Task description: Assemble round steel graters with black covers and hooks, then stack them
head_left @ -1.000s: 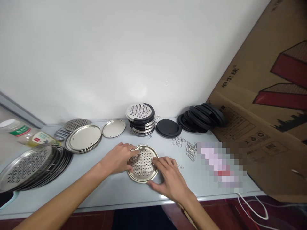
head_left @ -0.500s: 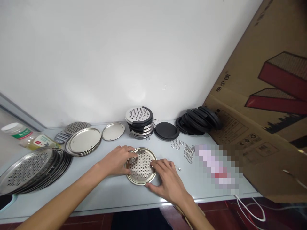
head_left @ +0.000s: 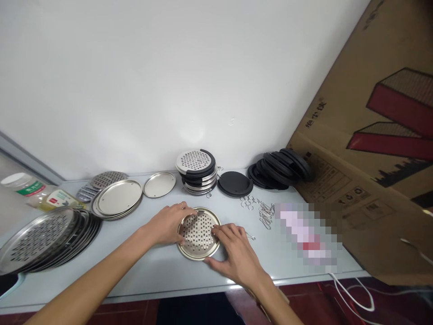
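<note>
In the head view, a perforated metal disc lies within the rim of a round metal plate near the front middle of the table. The left hand reaches over their left side, its thumb and forefinger spread apart, both touching. The right hand is at their right side, fingers bent on the disc's edge and thumb set apart at the plate's lower rim; whether either hand truly pinches the pieces cannot be told. Behind them stands a stack of black-edged perforated discs, with a single plain plate to its left and a black round piece to its right. Farther right, black pieces lean in a heap by a cardboard box. Small metal rings and wire clips lie right of the hands, beside a pixelated patch. At left are stacked plain plates, a leaning row of large perforated discs and a clear bottle with a white cap.
</note>
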The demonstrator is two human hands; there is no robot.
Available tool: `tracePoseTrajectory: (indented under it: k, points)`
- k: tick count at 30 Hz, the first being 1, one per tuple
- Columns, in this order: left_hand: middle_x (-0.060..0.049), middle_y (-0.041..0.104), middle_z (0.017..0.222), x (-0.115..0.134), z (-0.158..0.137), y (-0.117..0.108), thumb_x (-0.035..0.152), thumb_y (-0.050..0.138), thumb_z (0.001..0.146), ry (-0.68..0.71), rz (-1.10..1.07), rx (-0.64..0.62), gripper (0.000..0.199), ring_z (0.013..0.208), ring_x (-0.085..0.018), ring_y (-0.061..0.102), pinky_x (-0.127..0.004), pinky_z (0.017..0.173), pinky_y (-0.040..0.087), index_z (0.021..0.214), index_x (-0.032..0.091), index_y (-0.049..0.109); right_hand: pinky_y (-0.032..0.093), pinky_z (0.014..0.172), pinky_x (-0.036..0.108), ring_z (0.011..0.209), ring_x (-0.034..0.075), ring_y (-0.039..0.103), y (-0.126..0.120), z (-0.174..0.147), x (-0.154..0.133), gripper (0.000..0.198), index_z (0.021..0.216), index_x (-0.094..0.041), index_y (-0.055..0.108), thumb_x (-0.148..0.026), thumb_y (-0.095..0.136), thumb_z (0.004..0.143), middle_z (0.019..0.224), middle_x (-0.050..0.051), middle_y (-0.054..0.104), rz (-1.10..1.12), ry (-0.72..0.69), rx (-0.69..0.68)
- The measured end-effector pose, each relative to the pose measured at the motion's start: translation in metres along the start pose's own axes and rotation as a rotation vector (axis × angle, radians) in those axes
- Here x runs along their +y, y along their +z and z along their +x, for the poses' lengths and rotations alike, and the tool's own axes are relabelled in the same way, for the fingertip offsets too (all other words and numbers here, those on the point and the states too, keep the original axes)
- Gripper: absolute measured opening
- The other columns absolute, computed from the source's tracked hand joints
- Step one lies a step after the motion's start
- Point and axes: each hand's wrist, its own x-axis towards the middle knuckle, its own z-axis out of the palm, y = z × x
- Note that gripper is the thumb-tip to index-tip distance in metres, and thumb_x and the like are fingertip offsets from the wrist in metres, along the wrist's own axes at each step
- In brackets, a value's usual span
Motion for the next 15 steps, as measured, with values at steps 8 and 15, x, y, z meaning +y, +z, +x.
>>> tracePoseTrajectory:
  k: [8, 15]
  points:
    - [-0.005, 0.051, 0.144, -0.0018, 0.0008, 0.0025, 0.033, 0.084, 0.055, 0.012, -0.029, 0.034, 0.107, 0.13, -0.03, 0.05, -0.038, 0.104, 0.042, 0.146, 0.033, 0.028, 0.034, 0.1, 0.047, 0.111, 0.03, 0.051, 0.0002, 0.0004, 0.0011, 0.055, 0.122, -0.025, 0.059, -0.048, 0.077, 0.076, 0.123, 0.007, 0.064, -0.003, 0.012, 0.001]
    - [-0.008, 0.052, 0.141, 0.004, 0.0042, 0.006, 0.029, 0.083, 0.054, -0.033, 0.04, 0.016, 0.102, 0.13, -0.033, 0.049, -0.042, 0.101, 0.043, 0.144, 0.033, 0.034, 0.034, 0.102, 0.048, 0.113, 0.029, 0.051, 0.0004, -0.0007, 0.0018, 0.065, 0.131, -0.023, 0.053, -0.047, 0.077, 0.076, 0.127, 0.008, 0.063, 0.02, 0.004, 0.001]
